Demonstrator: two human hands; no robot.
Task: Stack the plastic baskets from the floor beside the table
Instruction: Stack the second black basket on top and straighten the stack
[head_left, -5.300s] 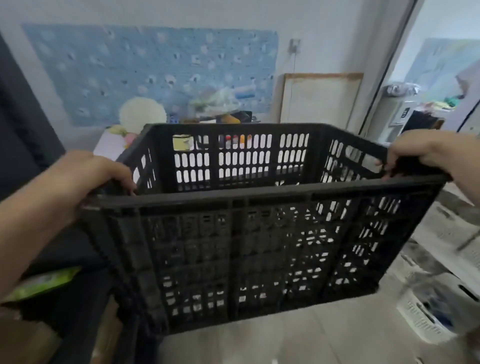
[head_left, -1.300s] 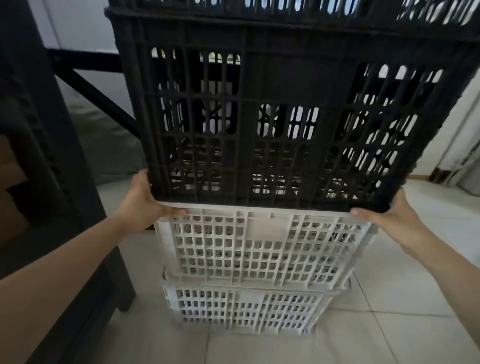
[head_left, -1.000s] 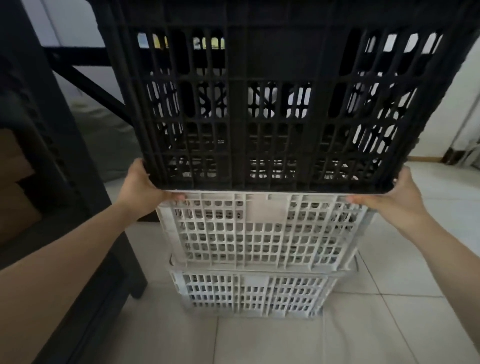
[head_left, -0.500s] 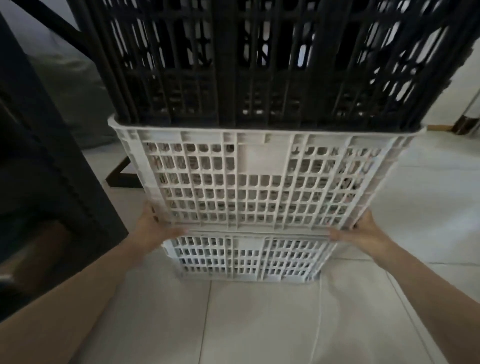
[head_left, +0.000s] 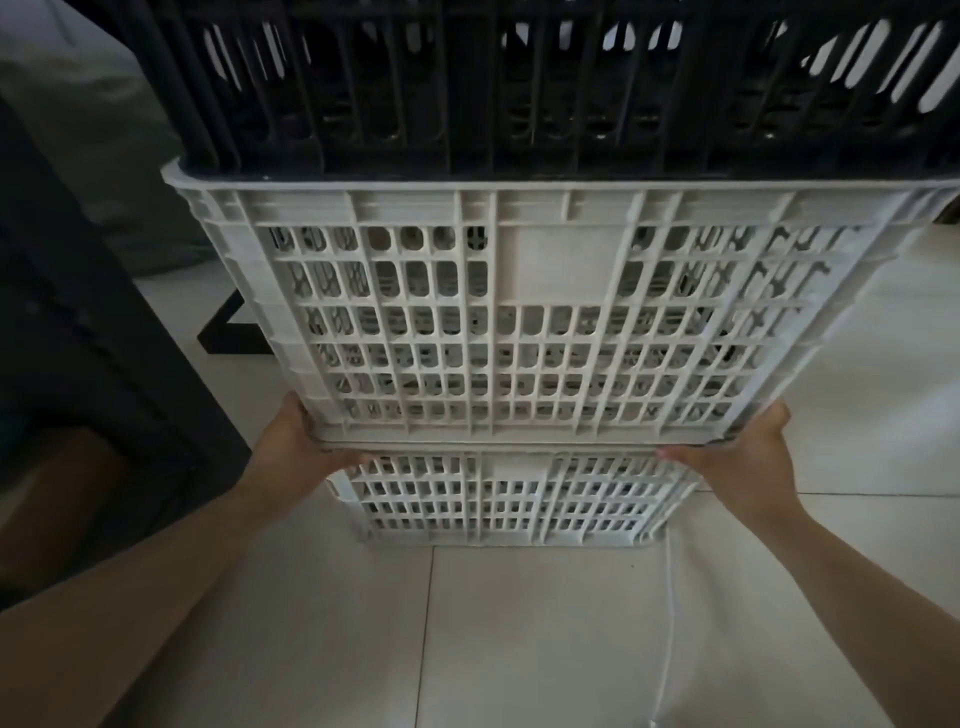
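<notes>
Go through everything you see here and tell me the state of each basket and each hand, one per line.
Black slatted plastic basket: upright, nested in the upper white basket.
Upper white lattice plastic basket: upright, held at its bottom corners, on or just above the lower basket.
Lower white lattice plastic basket: upright on the tiled floor.
Left hand: grip under the bottom left corner.
Right hand: grip under the bottom right corner.

Black basket (head_left: 545, 88) nested in upper white basket (head_left: 550, 312), left hand (head_left: 301, 447) and right hand (head_left: 737, 457) gripping its bottom corners, lower white basket (head_left: 509, 499) on tiled floor (head_left: 519, 639)

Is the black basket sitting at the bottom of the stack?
No, the black basket sits on top, nested in the upper white basket, which both hands grip above the lower white basket.
</notes>
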